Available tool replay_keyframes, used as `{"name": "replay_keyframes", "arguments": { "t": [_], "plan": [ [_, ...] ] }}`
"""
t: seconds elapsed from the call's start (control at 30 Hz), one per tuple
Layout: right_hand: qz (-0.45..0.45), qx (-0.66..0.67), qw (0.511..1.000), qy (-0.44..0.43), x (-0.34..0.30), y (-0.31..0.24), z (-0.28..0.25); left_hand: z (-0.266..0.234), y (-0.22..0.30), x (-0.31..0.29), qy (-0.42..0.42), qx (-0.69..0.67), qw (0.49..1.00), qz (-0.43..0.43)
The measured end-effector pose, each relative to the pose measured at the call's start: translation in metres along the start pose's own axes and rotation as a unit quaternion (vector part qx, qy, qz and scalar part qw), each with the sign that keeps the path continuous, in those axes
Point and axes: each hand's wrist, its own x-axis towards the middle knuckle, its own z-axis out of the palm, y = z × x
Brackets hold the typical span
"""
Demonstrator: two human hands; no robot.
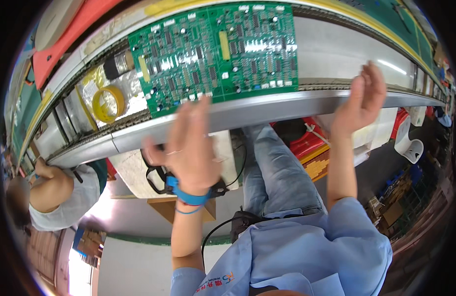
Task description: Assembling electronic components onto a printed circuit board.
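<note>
Green circuit-board panel (213, 61), crowded with small components, lies on a conveyor line (336, 54) behind a metal front rail (267, 104), facing a worker in a light-blue shirt (297, 251). The worker's left hand (191, 148), with a blue strap (191, 197) at the wrist, is spread wide at the panel's near edge. Motion blurs it and its fingers overlap that edge, so I cannot tell whether they touch. The right hand (361, 101) is raised over the rail, well right of the panel, fingers loosely bent, thumb apart, nothing visible in it. Left of the panel sit a yellow tape roll (120, 101) and clear plastic; a dark-and-silver cylinder (117, 66) beside them is too unclear to identify. Far left, a co-worker (65, 202) is partly lost at the view's dark rim.
</note>
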Motion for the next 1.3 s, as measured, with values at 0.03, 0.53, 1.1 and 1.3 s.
{"name": "replay_keyframes", "arguments": {
  "t": [0.03, 0.53, 1.1, 1.3],
  "plan": [
    [-0.005, -0.005, 1.000, -0.007, 0.003, 0.007, -0.008, -0.001, -0.023, -0.010, 0.082, -0.024, 0.995, -0.047],
    [-0.056, -0.106, 0.992, -0.027, -0.002, 0.027, -0.018, 0.022, -0.185, -0.003, 0.258, -0.226, 0.907, -0.243],
    [-0.037, -0.068, 0.991, -0.109, 0.001, 0.024, -0.017, 0.029, -0.221, -0.002, 0.235, -0.291, 0.882, -0.287],
    [-0.034, -0.054, 0.988, -0.139, 0.001, 0.024, -0.021, 0.022, -0.203, 0.003, 0.149, -0.165, 0.926, -0.306]
  ]
}}
